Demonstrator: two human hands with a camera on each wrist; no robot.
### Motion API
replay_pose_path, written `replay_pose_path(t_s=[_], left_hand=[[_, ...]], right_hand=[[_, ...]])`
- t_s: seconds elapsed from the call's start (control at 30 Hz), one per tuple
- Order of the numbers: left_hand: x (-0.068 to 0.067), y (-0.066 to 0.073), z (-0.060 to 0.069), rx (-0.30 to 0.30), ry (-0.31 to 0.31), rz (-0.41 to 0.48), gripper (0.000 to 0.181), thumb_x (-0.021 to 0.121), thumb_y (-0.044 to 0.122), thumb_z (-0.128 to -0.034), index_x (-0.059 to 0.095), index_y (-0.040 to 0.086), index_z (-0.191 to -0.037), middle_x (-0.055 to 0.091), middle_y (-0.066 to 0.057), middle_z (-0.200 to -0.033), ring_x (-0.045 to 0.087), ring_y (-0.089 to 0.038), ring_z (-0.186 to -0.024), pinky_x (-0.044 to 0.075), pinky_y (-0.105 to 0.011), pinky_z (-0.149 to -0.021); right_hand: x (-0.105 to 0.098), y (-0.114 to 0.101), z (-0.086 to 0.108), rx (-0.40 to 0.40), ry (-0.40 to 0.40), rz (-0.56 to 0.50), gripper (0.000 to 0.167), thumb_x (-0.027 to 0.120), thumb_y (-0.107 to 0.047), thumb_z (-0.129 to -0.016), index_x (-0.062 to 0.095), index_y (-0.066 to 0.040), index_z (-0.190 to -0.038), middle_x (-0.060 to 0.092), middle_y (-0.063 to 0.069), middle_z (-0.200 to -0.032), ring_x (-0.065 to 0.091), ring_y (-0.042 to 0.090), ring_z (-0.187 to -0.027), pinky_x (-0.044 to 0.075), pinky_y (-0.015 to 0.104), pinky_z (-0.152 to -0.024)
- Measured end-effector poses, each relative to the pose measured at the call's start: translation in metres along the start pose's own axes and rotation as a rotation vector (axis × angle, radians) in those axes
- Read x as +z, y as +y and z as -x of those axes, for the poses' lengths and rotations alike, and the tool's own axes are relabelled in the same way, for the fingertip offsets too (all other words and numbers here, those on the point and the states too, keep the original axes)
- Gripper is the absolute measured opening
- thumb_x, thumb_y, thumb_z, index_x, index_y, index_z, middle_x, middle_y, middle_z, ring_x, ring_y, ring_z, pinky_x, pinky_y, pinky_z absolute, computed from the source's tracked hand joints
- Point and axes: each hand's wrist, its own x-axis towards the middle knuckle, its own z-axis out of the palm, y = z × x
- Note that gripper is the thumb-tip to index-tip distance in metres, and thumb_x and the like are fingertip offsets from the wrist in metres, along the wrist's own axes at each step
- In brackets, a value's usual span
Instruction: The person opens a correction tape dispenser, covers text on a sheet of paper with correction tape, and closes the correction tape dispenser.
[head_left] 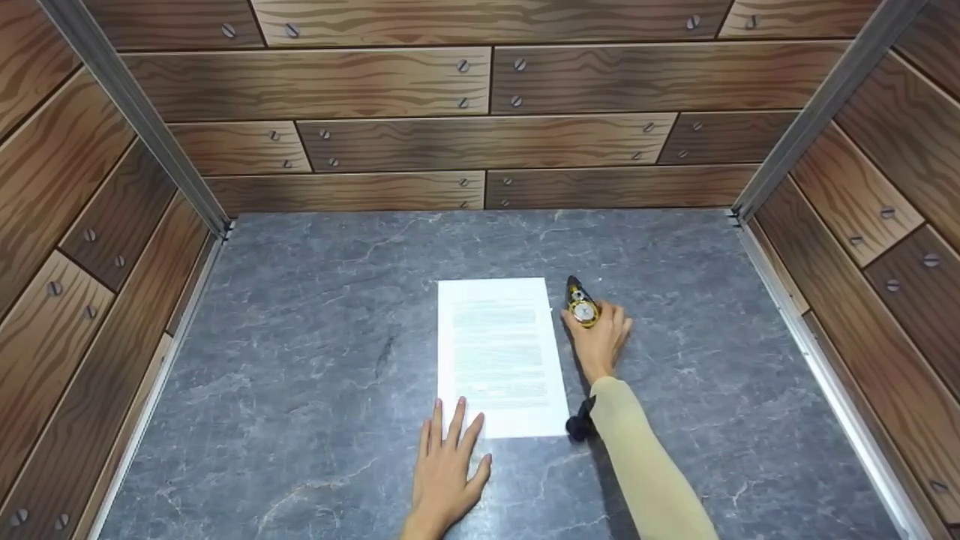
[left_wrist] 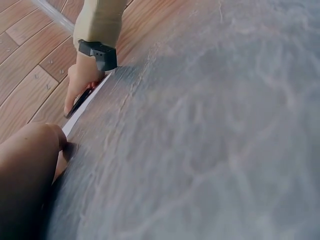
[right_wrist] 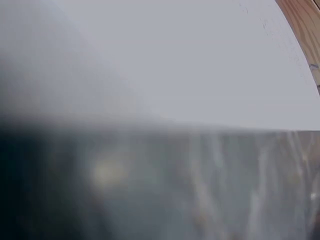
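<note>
A printed sheet of white paper (head_left: 499,352) lies flat on the dark grey marbled tabletop. My left hand (head_left: 448,480) rests with spread, straight fingers on its lower left corner. Just past the paper's right edge, my right hand (head_left: 600,337) holds a small black-and-yellow device (head_left: 583,311) with a round white dial and a pointed black tip facing away; its exact kind cannot be told. In the left wrist view, the right hand (left_wrist: 82,80) is seen low beside the paper's edge (left_wrist: 87,105). Paper (right_wrist: 200,60) fills the upper right wrist view; the right fingers are hidden there.
Wood-patterned panels (head_left: 390,142) stand behind the tabletop (head_left: 300,337) and along both sides, with metal corner posts (head_left: 142,112). A black wrist camera (head_left: 579,426) sits at the right sleeve's cuff, by the paper's lower right corner.
</note>
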Motion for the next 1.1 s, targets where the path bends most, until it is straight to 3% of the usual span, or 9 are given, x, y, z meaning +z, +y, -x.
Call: replay_pose_path(t_s=[0.33,0.7,0.9,1.1], left_hand=[[0.001,0.0,0.004,0.011,0.024,-0.006,0.057,0.059,0.046,-0.0926,0.052,0.023,-0.144,0.036,-0.011,-0.157,0.025,-0.048,-0.143,0.027,-0.063,-0.108],[0.002,0.005,0.006,-0.021,-0.009,-0.021,0.063,0.056,0.048,-0.0938,0.045,0.023,-0.15,0.032,-0.009,-0.16,0.021,-0.045,-0.146,0.023,-0.061,-0.111],[0.003,0.004,0.005,0.001,0.016,-0.029,0.063,0.058,0.047,-0.0927,0.047,0.02,-0.149,0.033,-0.011,-0.159,0.023,-0.046,-0.145,0.024,-0.061,-0.111],[0.001,0.002,0.0,0.009,0.026,-0.017,0.064,0.057,0.046,-0.0945,0.044,0.019,-0.151,0.032,-0.012,-0.159,0.024,-0.046,-0.144,0.025,-0.061,-0.11]], right_hand=[[0.003,0.002,0.004,0.014,-0.001,-0.028,0.073,0.085,-0.045,-0.076,0.057,-0.003,-0.128,0.051,0.015,-0.118,0.044,0.032,-0.108,0.039,0.047,-0.094],[0.001,0.001,0.002,0.003,-0.008,-0.015,0.077,0.086,-0.048,-0.073,0.056,-0.004,-0.13,0.051,0.015,-0.119,0.044,0.033,-0.11,0.038,0.047,-0.095],[-0.002,0.004,0.004,0.008,-0.017,-0.053,0.082,0.085,-0.048,-0.074,0.053,-0.003,-0.134,0.05,0.016,-0.123,0.044,0.033,-0.113,0.038,0.048,-0.097],[-0.01,0.011,0.004,0.014,-0.035,-0.161,0.082,0.082,-0.043,-0.08,0.044,0.001,-0.139,0.048,0.018,-0.125,0.043,0.033,-0.115,0.037,0.047,-0.099]])
